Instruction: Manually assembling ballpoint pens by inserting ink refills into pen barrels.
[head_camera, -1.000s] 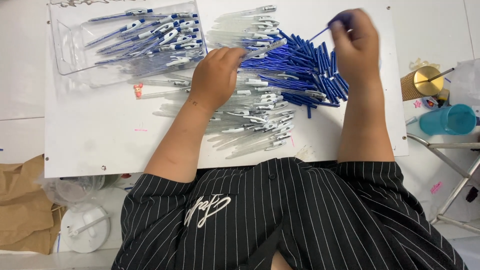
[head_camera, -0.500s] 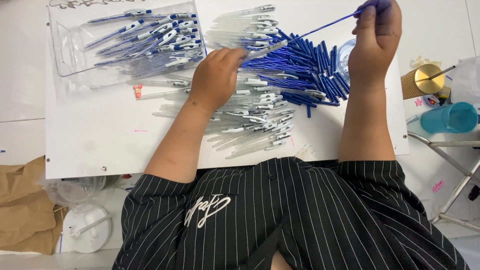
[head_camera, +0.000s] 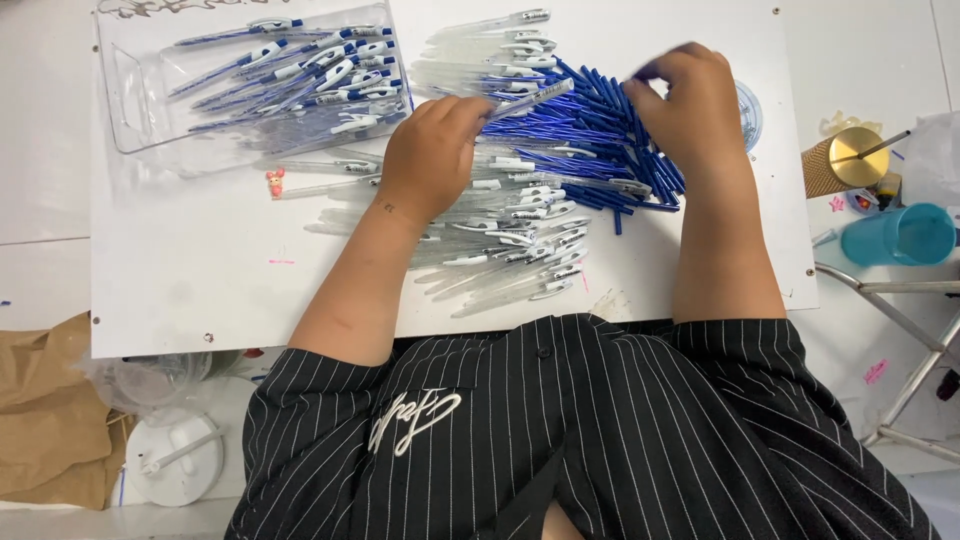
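My left hand (head_camera: 432, 155) grips a clear pen barrel (head_camera: 532, 98) that shows blue inside and points up to the right. It rests over a heap of clear pen barrels (head_camera: 505, 255) on a white board (head_camera: 200, 285). My right hand (head_camera: 692, 108) is blurred, with its fingers curled and pinched just right of the barrel's tip, above a pile of blue refills (head_camera: 600, 150). Whether it pinches a refill is hidden by the blur.
A clear plastic tray (head_camera: 128, 105) at the top left holds several assembled blue pens. A small pink figure (head_camera: 274, 182) lies below it. To the right stand a gold cup (head_camera: 845, 160), a teal cup (head_camera: 900, 235) and metal legs (head_camera: 905, 310). A brown paper bag (head_camera: 40, 420) sits low on the left.
My right hand, which had raised a blue refill up and to the right, has come back down and left toward the barrel's tip. My left hand has stayed in place.
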